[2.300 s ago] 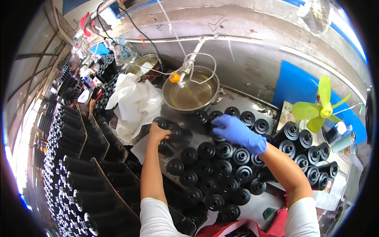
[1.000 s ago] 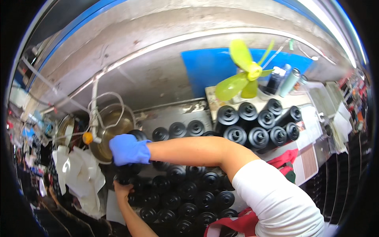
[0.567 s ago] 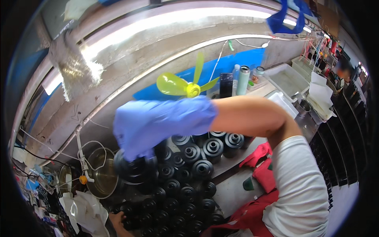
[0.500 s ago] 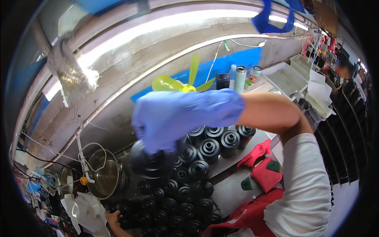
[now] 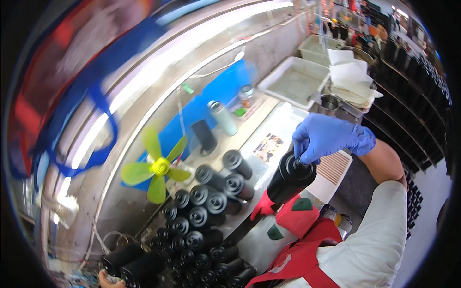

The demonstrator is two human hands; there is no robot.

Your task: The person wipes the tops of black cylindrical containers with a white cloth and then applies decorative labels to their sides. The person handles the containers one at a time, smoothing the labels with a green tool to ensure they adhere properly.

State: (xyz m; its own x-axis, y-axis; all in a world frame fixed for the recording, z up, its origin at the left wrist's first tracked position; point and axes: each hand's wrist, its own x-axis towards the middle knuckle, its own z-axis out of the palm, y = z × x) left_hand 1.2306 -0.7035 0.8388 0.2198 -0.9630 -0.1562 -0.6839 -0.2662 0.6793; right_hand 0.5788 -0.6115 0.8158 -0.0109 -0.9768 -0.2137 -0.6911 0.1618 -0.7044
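My right hand (image 5: 326,139), in a blue glove, pinches the narrow stub on top of a black cylinder (image 5: 285,185) with a stepped round end. The cylinder hangs tilted above the right part of the worktable. At the lower left edge, my bare left hand (image 5: 110,281) is partly cut off by the frame. Its fingers are closed at the end of a black cylinder (image 5: 122,257), and a second one (image 5: 144,269) lies against that. Several like cylinders (image 5: 199,216) stand packed together between my hands, their ringed ends facing up.
A yellow-green fan (image 5: 160,166) stands behind the cylinders. Beyond are a pale green flask (image 5: 223,117), a jar (image 5: 247,96) and a white tub (image 5: 293,86). A red cloth item with green patches (image 5: 297,217) lies near my apron; a ribbed board (image 5: 331,175) is at right.
My right hand has carried its black cylinder to the right, away from the group. My view has turned right. Larger black cylinders now show beside my left hand.
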